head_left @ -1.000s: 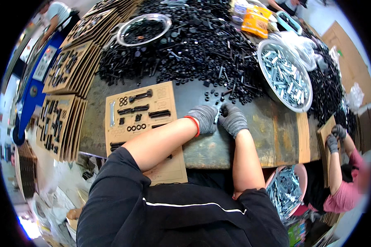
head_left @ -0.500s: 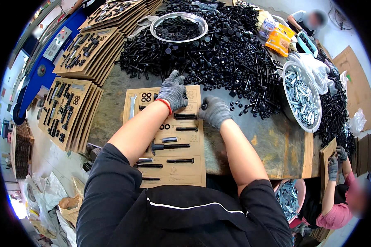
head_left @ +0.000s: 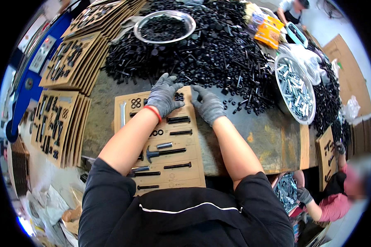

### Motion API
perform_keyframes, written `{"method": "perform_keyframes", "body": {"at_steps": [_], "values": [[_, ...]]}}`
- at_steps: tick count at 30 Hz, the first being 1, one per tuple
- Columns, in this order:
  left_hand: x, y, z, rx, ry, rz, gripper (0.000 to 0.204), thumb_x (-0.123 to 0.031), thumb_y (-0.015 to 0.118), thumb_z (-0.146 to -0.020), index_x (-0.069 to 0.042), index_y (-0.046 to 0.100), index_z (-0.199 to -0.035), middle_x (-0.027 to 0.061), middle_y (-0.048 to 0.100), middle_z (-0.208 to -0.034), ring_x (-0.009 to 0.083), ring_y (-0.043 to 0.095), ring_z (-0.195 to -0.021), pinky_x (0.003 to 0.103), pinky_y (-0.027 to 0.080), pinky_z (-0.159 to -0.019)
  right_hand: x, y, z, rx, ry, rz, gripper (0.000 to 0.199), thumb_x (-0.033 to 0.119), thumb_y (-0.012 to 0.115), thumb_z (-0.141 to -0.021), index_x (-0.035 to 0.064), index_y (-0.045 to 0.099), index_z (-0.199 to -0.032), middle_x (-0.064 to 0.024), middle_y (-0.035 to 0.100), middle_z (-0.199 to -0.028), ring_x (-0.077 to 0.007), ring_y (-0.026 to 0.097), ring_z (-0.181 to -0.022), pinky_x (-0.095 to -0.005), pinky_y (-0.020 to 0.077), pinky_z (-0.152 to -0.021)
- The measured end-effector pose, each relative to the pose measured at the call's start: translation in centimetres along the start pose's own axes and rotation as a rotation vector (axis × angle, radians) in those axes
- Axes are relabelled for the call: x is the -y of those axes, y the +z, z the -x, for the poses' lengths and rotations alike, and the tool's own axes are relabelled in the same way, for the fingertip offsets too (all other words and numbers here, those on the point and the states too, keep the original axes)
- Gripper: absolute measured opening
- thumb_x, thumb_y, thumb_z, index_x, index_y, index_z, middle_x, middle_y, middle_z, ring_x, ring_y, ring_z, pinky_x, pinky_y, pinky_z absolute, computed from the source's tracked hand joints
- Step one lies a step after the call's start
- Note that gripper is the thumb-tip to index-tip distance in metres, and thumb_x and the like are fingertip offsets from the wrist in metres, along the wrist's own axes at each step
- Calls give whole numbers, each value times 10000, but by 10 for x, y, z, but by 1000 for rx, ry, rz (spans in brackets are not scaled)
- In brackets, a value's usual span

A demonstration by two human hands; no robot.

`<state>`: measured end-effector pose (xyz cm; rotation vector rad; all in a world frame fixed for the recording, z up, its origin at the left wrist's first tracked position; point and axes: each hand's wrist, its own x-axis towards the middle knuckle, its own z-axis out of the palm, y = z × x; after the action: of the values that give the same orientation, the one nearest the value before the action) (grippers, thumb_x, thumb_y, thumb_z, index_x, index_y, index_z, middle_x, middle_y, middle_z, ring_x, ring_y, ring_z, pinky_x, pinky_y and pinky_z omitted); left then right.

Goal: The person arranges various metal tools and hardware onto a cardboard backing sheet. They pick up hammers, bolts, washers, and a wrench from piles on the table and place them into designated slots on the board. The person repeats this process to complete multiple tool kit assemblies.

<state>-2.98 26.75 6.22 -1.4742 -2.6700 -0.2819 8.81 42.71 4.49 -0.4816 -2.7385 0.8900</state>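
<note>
Both my hands wear grey gloves over the top of a brown cardboard board [head_left: 189,142]. My left hand [head_left: 165,98] rests over its upper part with fingers spread, beside a few small black nuts [head_left: 179,96]. At the board's upper right edge, my right hand [head_left: 209,106] has its fingers stretched toward those nuts; nothing shows in it. Along the board lie a silver wrench [head_left: 123,114], black rings [head_left: 136,103], black bolts [head_left: 178,120], a silver sleeve [head_left: 164,145] and a hammer-shaped black piece [head_left: 165,153]. My left forearm hides part of the board.
A large heap of black bolts and nuts [head_left: 218,53] covers the far table, with a metal bowl [head_left: 191,34] on it. At right stands a basin [head_left: 279,99] of silver bolts. Filled boards [head_left: 55,123] lean at left. A co-worker's gloved hand [head_left: 304,195] is lower right.
My right hand has gone from curled to stretched fingers. My left hand has its thumb and fingers farther apart. The whole view has shifted slightly; the co-worker's hand has moved lower toward a bucket.
</note>
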Motion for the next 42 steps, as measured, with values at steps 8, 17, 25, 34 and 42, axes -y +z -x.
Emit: {"method": "perform_keyframes", "body": {"at_steps": [8,17,25,34,42], "values": [[-104,20,-31,149,95,545,497,-187,758,-768,-93,593,-1228,132,599,-1144,226,643,-998,346,522,-909,-96,-68,62,-79,172,214,228,125,659,-809,79,673,-1032,-182,652,-979,-339,635,-898,-413,520,-805],[-158,35,-65,392,-90,280,408,-381,640,-852,-53,634,-1093,178,658,-1087,336,628,-1023,427,504,-878,-110,-62,68,-30,311,70,275,258,687,-829,62,667,-1021,-169,673,-965,-348,637,-932,-423,505,-848],[-137,42,-83,381,-247,205,379,-384,561,-915,-55,679,-1060,191,682,-1008,351,648,-952,433,503,-869,-130,-46,68,-261,208,111,262,168,602,-885,61,642,-1120,-181,648,-1071,-347,622,-985,-424,495,-879],[-146,63,-77,213,-13,319,314,-293,661,-847,-119,656,-1108,167,616,-1121,347,615,-1015,425,495,-902,-83,-61,63,-105,369,316,529,362,625,-842,152,546,-1320,-244,561,-1227,-362,623,-1032,-446,514,-883],[-131,30,-46,256,7,337,241,-228,642,-856,-67,669,-1032,159,642,-1045,314,631,-984,387,502,-885,-92,-54,78,-125,168,155,402,229,701,-787,126,633,-1170,-186,607,-1137,-349,607,-1019,-416,501,-895]]}}
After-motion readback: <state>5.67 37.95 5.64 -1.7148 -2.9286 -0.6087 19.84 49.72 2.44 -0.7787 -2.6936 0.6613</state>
